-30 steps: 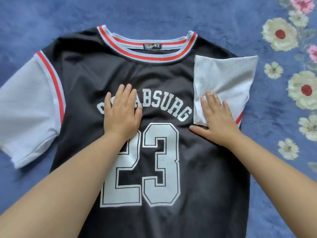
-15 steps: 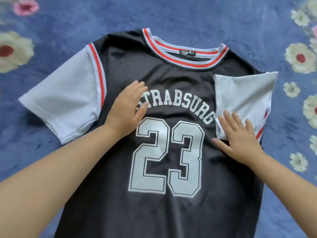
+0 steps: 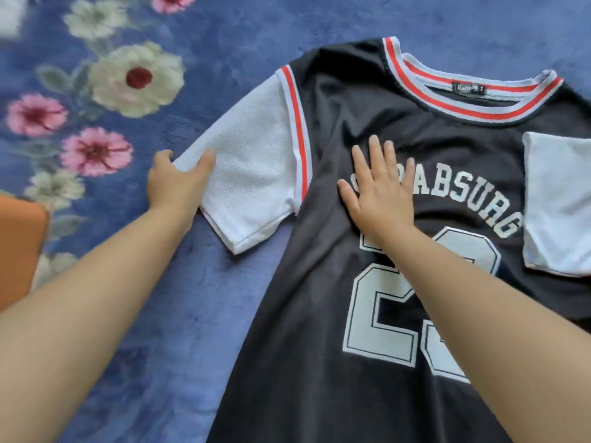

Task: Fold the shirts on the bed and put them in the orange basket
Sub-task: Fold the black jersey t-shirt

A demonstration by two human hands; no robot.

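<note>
1. A black shirt (image 3: 319,314) lies flat on the blue flowered bed (image 3: 160,314), front up, its big white number partly hidden.
2. The right hand (image 3: 380,199), grip released, presses flat over arched lettering ending "ABSURG".
3. The left hand (image 3: 179,183) pinches the white sleeve (image 3: 252,174) edge.
4. The collar tag (image 3: 468,88) reads roughly "Fashion".
5. An orange basket (image 3: 19,247) corner shows far left.

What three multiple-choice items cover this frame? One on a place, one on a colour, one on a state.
1. Where does the right hand rest? A on the jersey's chest lettering; B on the collar; C on the blanket
2. What colour is the sleeve that the left hand grips? A black; B white; C orange
3. How does the other sleeve lie? A spread outward; B folded in over the chest; C rolled up

Key: A, flat palm covers the first letters. B, white mesh with a red stripe. B, it lies over the black front.
</note>
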